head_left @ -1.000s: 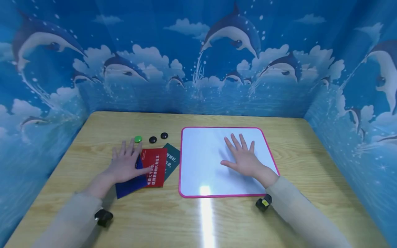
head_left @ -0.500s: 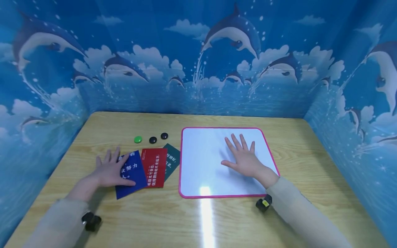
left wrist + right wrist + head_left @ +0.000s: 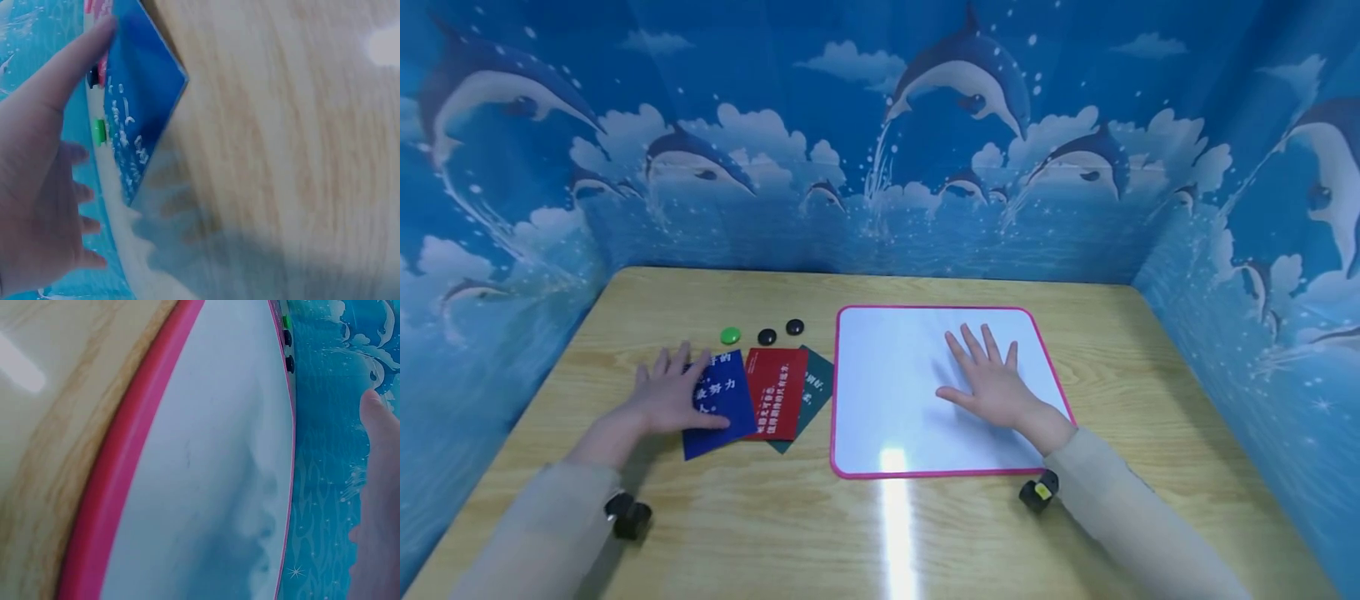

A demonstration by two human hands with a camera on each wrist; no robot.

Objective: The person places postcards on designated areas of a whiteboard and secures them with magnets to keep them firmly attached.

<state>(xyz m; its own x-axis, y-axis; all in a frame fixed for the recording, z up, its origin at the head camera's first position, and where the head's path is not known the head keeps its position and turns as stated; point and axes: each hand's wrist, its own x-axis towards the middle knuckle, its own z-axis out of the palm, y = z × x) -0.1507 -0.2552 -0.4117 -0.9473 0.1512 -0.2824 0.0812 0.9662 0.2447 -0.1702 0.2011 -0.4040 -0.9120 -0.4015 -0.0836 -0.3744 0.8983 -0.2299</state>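
A person sits at a light wooden tabletop (image 3: 880, 533), seen from above, with both arms in pale beige sleeves reaching forward.

The left hand (image 3: 662, 400) lies flat with its fingers spread and straight, resting on the left part of a blue card (image 3: 724, 408). The thumb stretches right across the card's near half, and the fingertips lie over its far left corner. The blue card bears white printed characters and sits slightly tilted on the left half of the tabletop. In the left wrist view the thumb (image 3: 69, 69) rests along the card's edge, and one corner of the card points toward the bare wood.

The blue card overlaps a red card (image 3: 778, 392) just to its right, also printed in white. The red card in turn overlaps a dark green card (image 3: 814, 387), whose right corner comes near the whiteboard.

The right hand (image 3: 992, 383) lies palm down with fingers spread on a whiteboard (image 3: 887, 383) with a pink rim. The board lies flat at the middle and right of the tabletop, and the hand rests on its right half.

Just beyond the cards stand three small round magnets in a row: a green magnet (image 3: 729, 336) at left, then two black magnets (image 3: 780, 332).

A blue backdrop (image 3: 880, 150) printed with dolphins and clouds walls the tabletop on three sides.
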